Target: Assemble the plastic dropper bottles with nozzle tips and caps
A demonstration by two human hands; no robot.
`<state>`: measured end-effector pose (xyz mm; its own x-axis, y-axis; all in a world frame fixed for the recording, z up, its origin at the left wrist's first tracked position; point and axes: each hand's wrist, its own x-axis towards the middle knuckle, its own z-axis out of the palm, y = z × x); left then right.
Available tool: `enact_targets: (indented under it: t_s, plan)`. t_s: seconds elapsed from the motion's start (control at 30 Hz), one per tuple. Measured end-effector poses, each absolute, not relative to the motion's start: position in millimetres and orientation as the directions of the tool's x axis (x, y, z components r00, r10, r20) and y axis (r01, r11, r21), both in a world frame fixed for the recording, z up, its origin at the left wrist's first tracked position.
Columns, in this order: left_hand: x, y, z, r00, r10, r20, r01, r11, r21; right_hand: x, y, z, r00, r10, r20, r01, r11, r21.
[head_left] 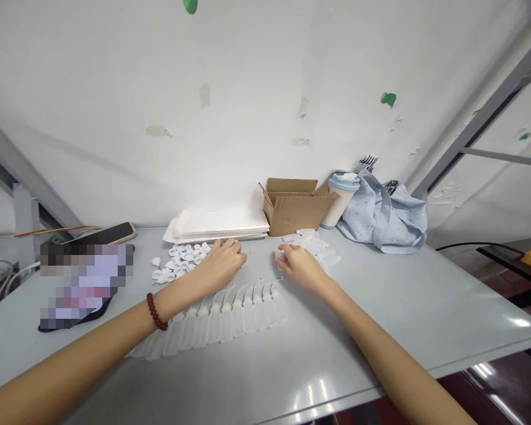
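My left hand [223, 264] is closed just right of a pile of small white caps [188, 255]; anything between its fingers is too small to make out. A dark red beaded bracelet [156, 311] circles that wrist. My right hand [298, 265], fingers curled and somewhat apart, is at the left side of a heap of translucent plastic pieces [325, 249]; whether it holds one is unclear. Below both hands lies a slanting row of translucent tubes [223, 319] side by side, with thin curved strips at their upper ends.
Behind the hands stand stacked white trays [223, 224], an open cardboard box [298, 212], a cup with a blue lid [340, 200] and a light blue bag [383, 215]. Two phones [115, 234] lie at the left of the grey table [402, 307].
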<state>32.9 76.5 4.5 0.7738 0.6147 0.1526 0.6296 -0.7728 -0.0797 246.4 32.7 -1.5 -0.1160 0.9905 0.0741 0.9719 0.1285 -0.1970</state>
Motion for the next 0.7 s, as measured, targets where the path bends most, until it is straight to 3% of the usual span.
enact_targets:
  t_s: [0.2,0.4,0.57,0.7]
  plan:
    - [37,78,10,0.758,0.625,0.189,0.621,-0.779,0.084,248,33,-7,-0.132,0.985,0.107,0.941,0.159,-0.299]
    - [35,69,18,0.625,0.734,0.267,0.614,-0.673,0.412,247,33,-11,-0.169,0.969,0.181,0.885,0.23,-0.406]
    - [34,60,23,0.455,0.852,0.259,0.558,-0.499,0.663,234,20,-1,-0.218,0.946,0.238,0.625,0.323,-0.711]
    - [34,52,28,0.396,0.887,0.236,0.482,-0.42,0.769,225,9,5,-0.269,0.928,0.258,0.527,0.366,-0.767]
